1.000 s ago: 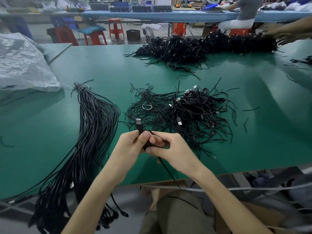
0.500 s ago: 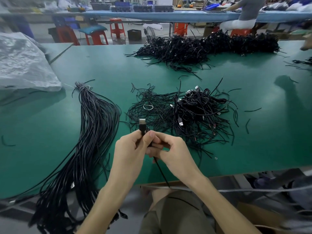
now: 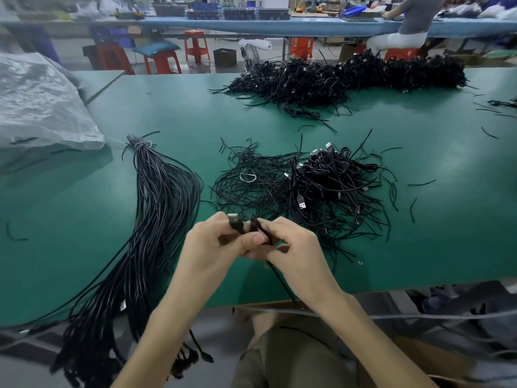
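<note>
Sitting at a wide green matte table (image 3: 419, 247) and looking down across it. Taking in a crumpled grey plastic sheet (image 3: 42, 107) lying at the far left and a long heap of tangled black cables (image 3: 349, 77) piled along the far side. Nearer, seeing a tied bundle of long black cables (image 3: 156, 219) running from mid-table on the left down over the near edge, and just right of it a loose pile of short black cables with silver plugs (image 3: 321, 186). Holding the left hand (image 3: 212, 253) and right hand (image 3: 296, 250) together above the near part of the table, in front of that pile. Pinching a thin black cable with a silver USB plug (image 3: 237, 225) in both. Curling the left fingers (image 3: 253, 239) round the plug end and closing the right fingers on the cord just beside it. Letting the rest of the cord hang down past the table edge.
</note>
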Demonstrator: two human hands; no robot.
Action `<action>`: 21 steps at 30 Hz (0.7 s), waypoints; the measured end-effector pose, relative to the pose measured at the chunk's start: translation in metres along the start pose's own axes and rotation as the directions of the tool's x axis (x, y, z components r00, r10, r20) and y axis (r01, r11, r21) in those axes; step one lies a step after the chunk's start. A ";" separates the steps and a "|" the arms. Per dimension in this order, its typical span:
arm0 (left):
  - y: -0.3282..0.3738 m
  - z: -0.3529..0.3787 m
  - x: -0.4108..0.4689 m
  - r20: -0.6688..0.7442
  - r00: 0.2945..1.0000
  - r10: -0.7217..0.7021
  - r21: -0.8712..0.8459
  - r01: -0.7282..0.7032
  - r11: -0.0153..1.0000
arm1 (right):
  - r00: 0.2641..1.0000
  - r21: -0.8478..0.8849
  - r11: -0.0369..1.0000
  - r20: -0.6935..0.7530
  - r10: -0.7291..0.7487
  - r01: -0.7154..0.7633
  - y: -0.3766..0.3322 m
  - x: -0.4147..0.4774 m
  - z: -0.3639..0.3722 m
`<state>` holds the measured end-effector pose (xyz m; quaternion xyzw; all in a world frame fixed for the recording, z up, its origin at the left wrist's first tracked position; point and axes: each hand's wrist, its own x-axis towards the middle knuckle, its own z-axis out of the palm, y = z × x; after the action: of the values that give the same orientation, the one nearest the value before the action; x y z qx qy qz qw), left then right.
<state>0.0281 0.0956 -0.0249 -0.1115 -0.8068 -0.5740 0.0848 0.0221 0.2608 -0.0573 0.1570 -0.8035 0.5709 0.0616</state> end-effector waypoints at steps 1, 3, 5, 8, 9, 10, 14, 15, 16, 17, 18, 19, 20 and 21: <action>-0.002 -0.003 0.000 0.011 1.000 -0.022 -0.050 0.023 0.998 | 1.000 -0.008 1.000 0.011 -0.017 0.017 -0.001 0.000 -0.001; -0.007 -0.006 0.000 0.062 0.997 -0.055 -0.136 0.063 0.989 | 0.999 -0.042 0.999 0.046 -0.023 0.025 -0.002 0.000 -0.003; -0.011 -0.008 0.000 0.112 0.991 -0.066 -0.197 0.088 0.977 | 0.997 -0.070 0.997 0.076 -0.022 0.027 -0.004 -0.001 -0.004; -0.016 -0.011 0.001 0.170 0.982 -0.081 -0.240 0.121 0.963 | 0.996 -0.062 0.998 0.093 -0.010 0.016 -0.005 -0.004 -0.005; -0.018 -0.011 0.001 0.181 0.979 -0.092 -0.234 0.134 0.963 | 0.994 -0.064 0.998 0.105 0.004 0.003 -0.004 -0.005 -0.005; -0.020 -0.011 0.001 0.174 0.978 -0.113 -0.211 0.149 0.966 | 0.993 -0.094 0.996 0.117 0.018 -0.007 -0.004 -0.005 -0.005; -0.029 -0.008 0.000 0.027 0.962 -0.272 -0.197 0.272 0.942 | 0.976 -0.419 0.896 0.210 -0.063 0.148 -0.008 -0.007 -0.001; -0.030 -0.008 -0.001 0.015 0.958 -0.286 -0.183 0.284 0.941 | 0.963 -0.497 0.842 0.251 -0.093 0.211 -0.009 -0.008 0.002; -0.030 -0.009 -0.001 0.025 0.960 -0.280 -0.155 0.281 0.947 | 0.952 -0.560 0.789 0.286 -0.105 0.255 -0.009 -0.009 0.004; -0.030 -0.010 0.000 0.051 0.963 -0.264 -0.129 0.268 0.955 | 0.947 -0.603 0.749 0.306 -0.101 0.275 -0.008 -0.011 0.005; -0.029 -0.010 0.000 0.082 0.964 -0.251 -0.099 0.259 0.961 | 0.945 -0.631 0.725 0.317 -0.085 0.277 -0.006 -0.012 0.006; -0.028 -0.011 0.001 0.113 0.962 -0.247 -0.058 0.254 0.965 | 0.945 -0.645 0.714 0.321 -0.069 0.272 -0.004 -0.012 0.005; -0.028 -0.013 0.002 0.143 0.958 -0.247 0.000 0.250 0.968 | 0.943 -0.650 0.709 0.329 -0.061 0.272 -0.003 -0.012 0.004; -0.028 -0.015 0.003 0.179 0.952 -0.248 0.073 0.238 0.968 | 0.938 -0.647 0.709 0.340 -0.060 0.280 -0.001 -0.012 0.003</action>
<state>0.0179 0.0728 -0.0451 -0.0625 -0.8330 -0.5465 -0.0596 0.0342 0.2595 -0.0605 0.2803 -0.9387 0.1948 0.0481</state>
